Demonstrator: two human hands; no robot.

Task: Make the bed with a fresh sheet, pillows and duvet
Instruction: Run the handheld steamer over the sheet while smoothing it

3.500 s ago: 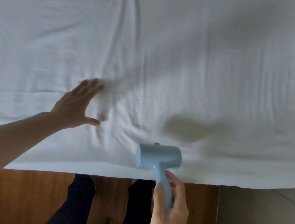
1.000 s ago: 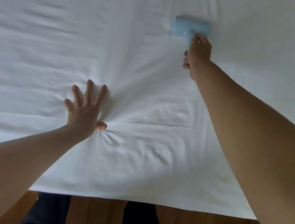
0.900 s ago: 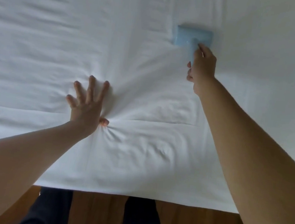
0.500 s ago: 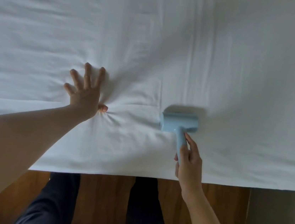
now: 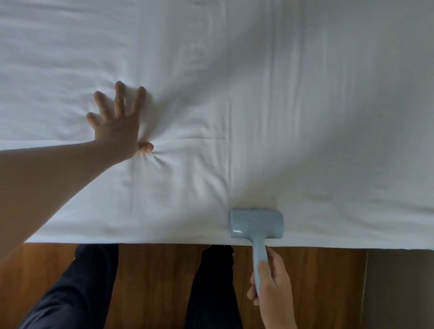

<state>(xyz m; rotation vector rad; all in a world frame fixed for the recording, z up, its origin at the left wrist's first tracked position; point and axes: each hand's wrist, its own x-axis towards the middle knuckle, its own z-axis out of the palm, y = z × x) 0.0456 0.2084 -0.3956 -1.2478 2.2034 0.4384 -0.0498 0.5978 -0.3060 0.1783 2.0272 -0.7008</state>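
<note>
A white sheet (image 5: pixel 249 72) covers the bed and fills the upper part of the view, with creases fanning out from my left hand. My left hand (image 5: pixel 118 125) lies flat on the sheet with fingers spread, pressing it down. My right hand (image 5: pixel 269 283) grips the handle of a light blue roller tool (image 5: pixel 256 224). The tool's head sits on the sheet right at the bed's near edge. No pillows or duvet are in view.
A wooden floor (image 5: pixel 155 279) runs below the bed's near edge, where my legs in dark trousers (image 5: pixel 76 297) stand. A grey strip of floor or wall (image 5: pixel 405 310) lies at the right.
My right hand has drawn the blue roller from far across the sheet back to the near edge. My left hand has stayed pressed on the sheet.
</note>
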